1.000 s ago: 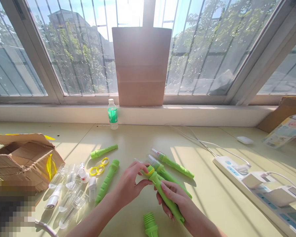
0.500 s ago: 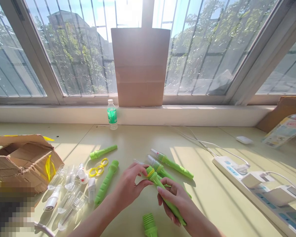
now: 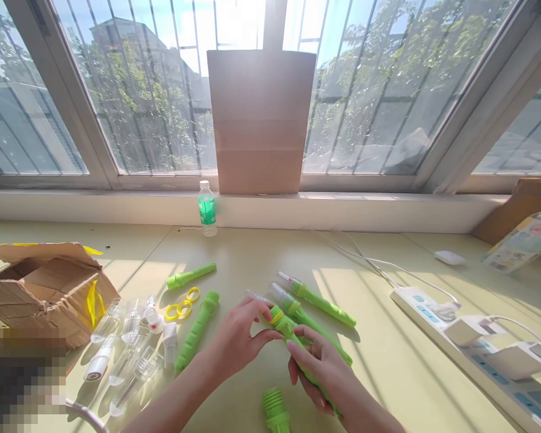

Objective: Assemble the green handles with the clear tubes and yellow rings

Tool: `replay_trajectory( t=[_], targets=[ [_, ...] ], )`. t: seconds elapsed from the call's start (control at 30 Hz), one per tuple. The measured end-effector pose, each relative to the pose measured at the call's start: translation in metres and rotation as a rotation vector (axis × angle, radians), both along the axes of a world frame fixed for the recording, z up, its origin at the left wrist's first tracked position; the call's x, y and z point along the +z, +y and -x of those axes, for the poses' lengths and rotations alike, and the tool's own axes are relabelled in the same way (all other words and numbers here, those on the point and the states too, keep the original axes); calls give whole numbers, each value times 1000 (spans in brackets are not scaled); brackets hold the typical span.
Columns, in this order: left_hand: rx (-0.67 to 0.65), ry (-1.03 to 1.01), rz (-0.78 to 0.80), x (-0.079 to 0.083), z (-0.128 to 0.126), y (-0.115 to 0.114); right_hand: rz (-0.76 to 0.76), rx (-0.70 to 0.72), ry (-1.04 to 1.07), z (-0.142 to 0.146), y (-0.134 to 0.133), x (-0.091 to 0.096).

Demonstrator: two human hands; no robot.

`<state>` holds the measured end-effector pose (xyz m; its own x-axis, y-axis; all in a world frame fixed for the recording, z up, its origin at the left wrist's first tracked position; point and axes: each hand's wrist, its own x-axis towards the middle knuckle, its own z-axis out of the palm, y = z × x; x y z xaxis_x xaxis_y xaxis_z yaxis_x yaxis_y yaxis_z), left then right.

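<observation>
At lower centre of the frame, just above the counter [image 3: 388, 361], the green handle [image 3: 284, 326] lies on a diagonal, ribbed end upper left, tail lower right: right hand [image 3: 322, 373] wrapped around the lower shaft, left hand [image 3: 238, 340] pinching the ribbed end, both in contact.

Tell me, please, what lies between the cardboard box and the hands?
Head view: clear caps, yellow rings and a loose green handle lie there.
</observation>
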<state>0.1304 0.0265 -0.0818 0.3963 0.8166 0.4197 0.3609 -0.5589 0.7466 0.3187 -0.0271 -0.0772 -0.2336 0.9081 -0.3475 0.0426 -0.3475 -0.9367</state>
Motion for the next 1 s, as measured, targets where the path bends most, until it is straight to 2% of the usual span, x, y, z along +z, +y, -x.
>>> replay_trajectory(
  t=[0.27,0.47,0.77,1.0],
  targets=[
    [-32,11,29,-5,0,2,-68,-68,23,0,2,0],
    [-15,9,-49,-5,0,3,-121,-27,36,-1,6,6],
    [42,-17,-147,-10,-4,-3,-90,-71,15,1,0,12],
    [68,-35,-80,-9,-9,-7,-57,-76,96,4,0,6]
  ],
)
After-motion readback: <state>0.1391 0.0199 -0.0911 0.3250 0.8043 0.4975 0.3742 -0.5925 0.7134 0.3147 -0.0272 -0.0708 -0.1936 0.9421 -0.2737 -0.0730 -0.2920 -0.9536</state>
